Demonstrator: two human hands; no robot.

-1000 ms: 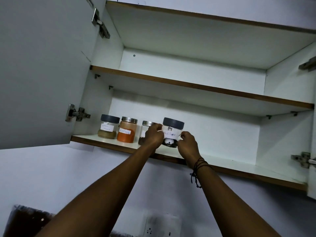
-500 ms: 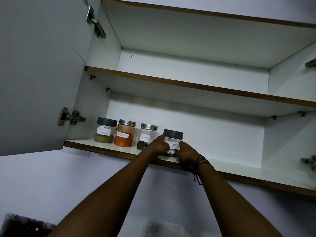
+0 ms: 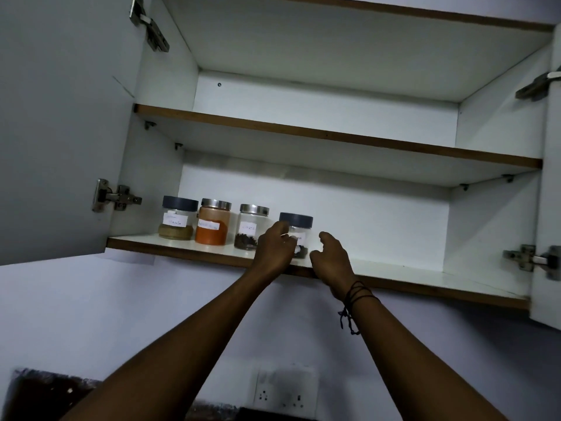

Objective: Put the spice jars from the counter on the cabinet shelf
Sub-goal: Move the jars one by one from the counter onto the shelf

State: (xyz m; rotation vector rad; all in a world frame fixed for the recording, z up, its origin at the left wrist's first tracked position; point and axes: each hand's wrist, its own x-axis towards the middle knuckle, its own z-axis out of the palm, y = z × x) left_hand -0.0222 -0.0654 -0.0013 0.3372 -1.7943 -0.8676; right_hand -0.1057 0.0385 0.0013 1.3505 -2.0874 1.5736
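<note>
On the lower shelf (image 3: pixel 212 249) the fourth jar (image 3: pixel 299 235) stands placed. My left hand (image 3: pixel 274 249) touches it loosely; my right hand (image 3: pixel 329 258) is spread, apart. Next I must fetch another jar, I think.

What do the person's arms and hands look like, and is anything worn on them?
Both forearms are bare, with no sleeves in view. The left hand wears nothing. At the wrist of the right hand is a dark thread bracelet, wound several times, with loose knotted ends hanging.
</note>
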